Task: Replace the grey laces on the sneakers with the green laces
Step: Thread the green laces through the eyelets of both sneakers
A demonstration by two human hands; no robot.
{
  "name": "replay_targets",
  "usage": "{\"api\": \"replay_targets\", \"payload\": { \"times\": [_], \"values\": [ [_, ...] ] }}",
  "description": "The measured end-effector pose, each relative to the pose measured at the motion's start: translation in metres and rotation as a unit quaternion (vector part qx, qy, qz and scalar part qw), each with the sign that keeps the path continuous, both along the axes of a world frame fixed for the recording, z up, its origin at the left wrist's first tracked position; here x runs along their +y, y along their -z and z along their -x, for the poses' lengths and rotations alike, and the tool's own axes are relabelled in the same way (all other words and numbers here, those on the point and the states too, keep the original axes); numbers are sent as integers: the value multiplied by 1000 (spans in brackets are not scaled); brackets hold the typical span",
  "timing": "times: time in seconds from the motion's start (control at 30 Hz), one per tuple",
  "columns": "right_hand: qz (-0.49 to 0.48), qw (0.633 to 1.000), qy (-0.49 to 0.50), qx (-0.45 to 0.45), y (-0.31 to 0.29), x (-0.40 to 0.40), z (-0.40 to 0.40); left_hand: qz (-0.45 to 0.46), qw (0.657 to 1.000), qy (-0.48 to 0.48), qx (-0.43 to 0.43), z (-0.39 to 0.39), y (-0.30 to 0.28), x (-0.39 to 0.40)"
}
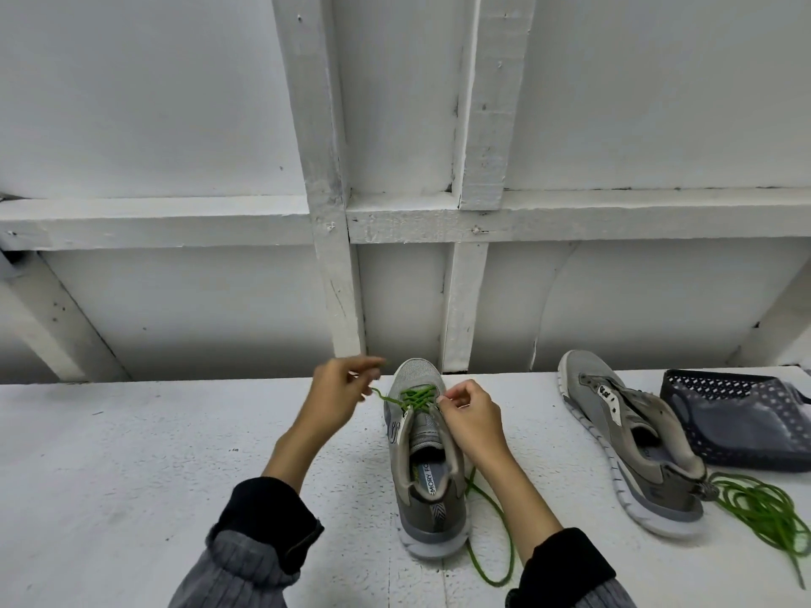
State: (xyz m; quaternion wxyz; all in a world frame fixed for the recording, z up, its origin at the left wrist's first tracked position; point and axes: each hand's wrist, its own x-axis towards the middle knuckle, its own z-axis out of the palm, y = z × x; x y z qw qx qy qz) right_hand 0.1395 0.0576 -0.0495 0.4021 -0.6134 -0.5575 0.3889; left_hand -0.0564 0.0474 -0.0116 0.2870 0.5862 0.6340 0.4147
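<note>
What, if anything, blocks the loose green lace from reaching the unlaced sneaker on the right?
Nothing visible does. The spare green lace lies on the white table touching the heel of the unlaced sneaker; the dark basket sits beside it.

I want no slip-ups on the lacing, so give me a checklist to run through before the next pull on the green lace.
1. Left hand pinches the green lace end, drawn out to the side: ok.
2. Right hand pinches at the eyelets on the near shoe: ok; whether it holds lace or shoe edge: cannot tell.
3. Lower eyelets crossed in green: ok; upper eyelets laced: not ok.
4. Other end of the lace trails loose on the table beside the heel: ok.
5. Second shoe laced: not ok; spare green lace lies by its heel.
</note>
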Motion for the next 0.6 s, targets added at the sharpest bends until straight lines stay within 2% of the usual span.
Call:
{"api": "replay_targets", "payload": {
  "times": [0.13,0.2,0.27,0.33,0.43,0.6],
  "values": [
    [20,997,-68,-42,9,-5,-1,25,999,2,31,-24,12,-1],
    [14,997,-67,-28,13,-6,-4,24,999,7,26,-35,16,-3],
    [29,998,-53,22,18,-6,-10,32,999,14,28,-45,21,-4],
    [64,991,-26,113,23,-4,-16,37,999,3,34,-54,25,-5],
    [111,963,0,247,29,-4,-20,32,998,-26,48,-66,32,-6],
    [128,943,11,308,36,-1,-21,20,993,-32,114,-77,42,-13]
  ]
}}
